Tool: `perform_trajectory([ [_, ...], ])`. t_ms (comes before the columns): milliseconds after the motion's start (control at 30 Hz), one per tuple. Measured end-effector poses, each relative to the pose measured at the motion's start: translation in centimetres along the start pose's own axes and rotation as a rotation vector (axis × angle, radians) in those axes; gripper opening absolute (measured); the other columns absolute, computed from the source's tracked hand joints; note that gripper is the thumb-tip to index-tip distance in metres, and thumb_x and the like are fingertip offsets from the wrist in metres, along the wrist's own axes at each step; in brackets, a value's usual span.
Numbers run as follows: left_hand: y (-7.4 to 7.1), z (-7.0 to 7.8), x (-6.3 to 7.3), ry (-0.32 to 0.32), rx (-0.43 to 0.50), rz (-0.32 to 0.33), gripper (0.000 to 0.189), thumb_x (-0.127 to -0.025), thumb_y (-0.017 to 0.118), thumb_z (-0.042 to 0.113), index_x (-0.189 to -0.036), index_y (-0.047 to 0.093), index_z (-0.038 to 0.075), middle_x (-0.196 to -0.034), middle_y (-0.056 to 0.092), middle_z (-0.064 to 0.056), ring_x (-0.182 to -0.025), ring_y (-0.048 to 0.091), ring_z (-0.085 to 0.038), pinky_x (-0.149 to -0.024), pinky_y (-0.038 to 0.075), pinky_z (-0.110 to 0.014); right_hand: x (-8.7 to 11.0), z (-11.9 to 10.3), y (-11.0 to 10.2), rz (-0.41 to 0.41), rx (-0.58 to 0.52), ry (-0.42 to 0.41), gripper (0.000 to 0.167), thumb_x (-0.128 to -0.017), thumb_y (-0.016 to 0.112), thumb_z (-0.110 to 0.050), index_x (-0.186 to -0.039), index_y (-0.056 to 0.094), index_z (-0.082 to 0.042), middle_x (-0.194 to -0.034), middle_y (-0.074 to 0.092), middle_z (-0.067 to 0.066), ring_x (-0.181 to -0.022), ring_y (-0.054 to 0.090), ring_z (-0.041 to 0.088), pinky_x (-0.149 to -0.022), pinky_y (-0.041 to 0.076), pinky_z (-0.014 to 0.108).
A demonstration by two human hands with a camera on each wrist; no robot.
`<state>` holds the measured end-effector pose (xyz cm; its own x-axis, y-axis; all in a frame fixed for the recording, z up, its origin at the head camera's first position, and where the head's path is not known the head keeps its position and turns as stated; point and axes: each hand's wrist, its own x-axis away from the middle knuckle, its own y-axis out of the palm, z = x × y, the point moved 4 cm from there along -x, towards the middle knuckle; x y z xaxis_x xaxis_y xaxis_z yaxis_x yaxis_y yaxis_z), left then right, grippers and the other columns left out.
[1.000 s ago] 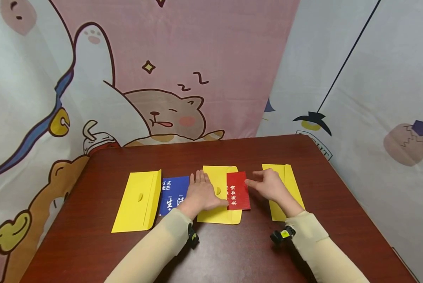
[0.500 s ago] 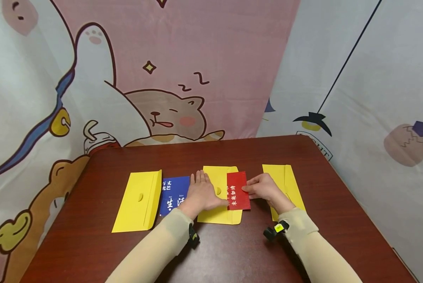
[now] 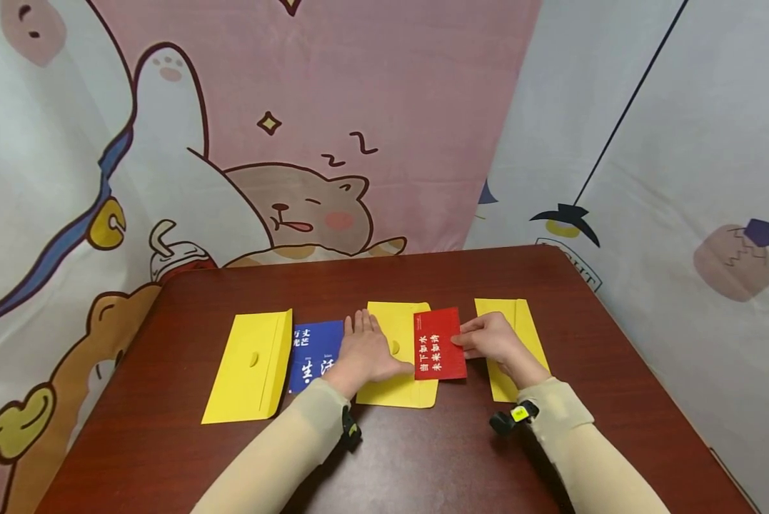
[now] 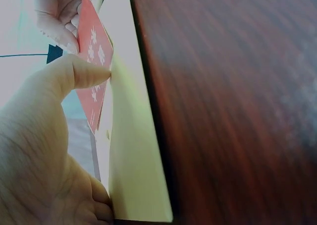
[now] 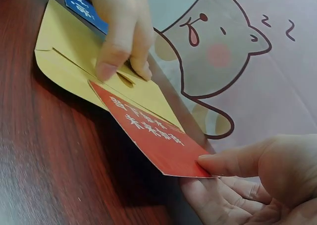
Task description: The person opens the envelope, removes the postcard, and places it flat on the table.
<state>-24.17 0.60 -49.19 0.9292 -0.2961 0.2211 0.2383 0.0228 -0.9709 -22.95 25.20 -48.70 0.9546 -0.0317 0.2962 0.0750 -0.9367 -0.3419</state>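
A red card (image 3: 440, 323) with white characters overlaps the right part of the middle yellow envelope (image 3: 397, 392). My right hand (image 3: 493, 343) pinches the card's right edge; in the right wrist view its thumb (image 5: 220, 164) lies on top and the fingers underneath. The card's outer end is raised above the table there. My left hand (image 3: 366, 353) rests with fingers spread on the envelope, and its thumb (image 4: 91, 75) points to the card's near left edge. Beside that hand lies a blue card (image 3: 313, 350) with white characters, partly covered by it.
Another yellow envelope (image 3: 245, 371) lies at the left, its right edge slightly raised next to the blue card. At the right, a further yellow envelope (image 3: 530, 332) is partly behind my right hand. All lie on a dark reddish-brown table (image 3: 416, 464), with a printed cloth (image 3: 435, 143) behind.
My right hand has closed its fingers and thumb on the red card's edge and drawn it rightward, so more of its face and characters shows. The left hand stays in place.
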Motion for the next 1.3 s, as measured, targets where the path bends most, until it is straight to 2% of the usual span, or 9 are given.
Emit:
perform_trajectory([
  [200, 0.1, -0.1, 0.0, -0.001, 0.004, -0.004, 0.132, -0.079, 0.057, 0.086, -0.165, 0.022, -0.007, -0.172, 0.018, -0.027, -0.160, 0.013, -0.041, -0.127, 0.009, -0.057, 0.4, 0.1, -1.4, 0.009, 0.023, 0.005, 0.039, -0.095, 0.081, -0.012, -0.122, 0.069, 0.013, -0.107, 0.074, 0.022, -0.080, 0.076, 0.026, -0.074, 0.064, 0.038],
  [600, 0.0, -0.3, 0.1, 0.012, 0.012, -0.002, 0.135, -0.078, 0.057, 0.088, -0.165, 0.017, -0.008, -0.172, 0.015, -0.028, -0.160, 0.011, -0.041, -0.128, 0.008, -0.056, 1.0, 0.7, -4.4, 0.018, -0.002, 0.006, 0.045, -0.097, 0.079, -0.014, -0.127, 0.065, 0.017, -0.110, 0.074, 0.024, -0.082, 0.077, 0.025, -0.076, 0.064, 0.038],
  [800, 0.0, -0.4, 0.1, 0.019, 0.017, -0.007, 0.135, -0.078, 0.056, 0.087, -0.165, 0.017, -0.008, -0.172, 0.015, -0.028, -0.160, 0.011, -0.041, -0.128, 0.008, -0.056, 1.3, 1.2, -5.4, 0.020, -0.015, 0.040, 0.049, -0.097, 0.079, -0.017, -0.132, 0.063, 0.015, -0.118, 0.070, 0.026, -0.086, 0.076, 0.023, -0.081, 0.063, 0.039],
  [967, 0.1, -0.4, 0.0, 0.020, 0.021, -0.011, 0.134, -0.079, 0.057, 0.086, -0.165, 0.017, -0.009, -0.172, 0.015, -0.028, -0.160, 0.012, -0.042, -0.128, 0.008, -0.056, 1.3, 1.8, -5.7, 0.024, -0.012, 0.053, 0.050, -0.098, 0.078, -0.017, -0.134, 0.061, 0.014, -0.121, 0.068, 0.027, -0.087, 0.075, 0.023, -0.079, 0.064, 0.038],
  [1133, 0.0, -0.3, 0.1, 0.017, 0.018, -0.012, 0.134, -0.079, 0.057, 0.086, -0.165, 0.017, -0.009, -0.172, 0.015, -0.028, -0.160, 0.012, -0.042, -0.128, 0.008, -0.056, 1.1, 2.1, -5.2, 0.012, -0.005, 0.037, 0.048, -0.096, 0.079, -0.013, -0.129, 0.064, 0.017, -0.112, 0.072, 0.025, -0.079, 0.073, 0.022, -0.072, 0.064, 0.036],
  [1300, 0.0, -0.4, 0.1, 0.015, 0.019, -0.016, 0.134, -0.079, 0.057, 0.086, -0.165, 0.016, -0.008, -0.172, 0.014, -0.028, -0.160, 0.011, -0.041, -0.128, 0.008, -0.056, 0.9, 1.7, -4.3, 0.012, 0.098, -0.008, 0.042, -0.094, 0.081, -0.010, -0.121, 0.067, 0.019, -0.096, 0.075, 0.021, -0.070, 0.072, 0.022, -0.065, 0.064, 0.035],
])
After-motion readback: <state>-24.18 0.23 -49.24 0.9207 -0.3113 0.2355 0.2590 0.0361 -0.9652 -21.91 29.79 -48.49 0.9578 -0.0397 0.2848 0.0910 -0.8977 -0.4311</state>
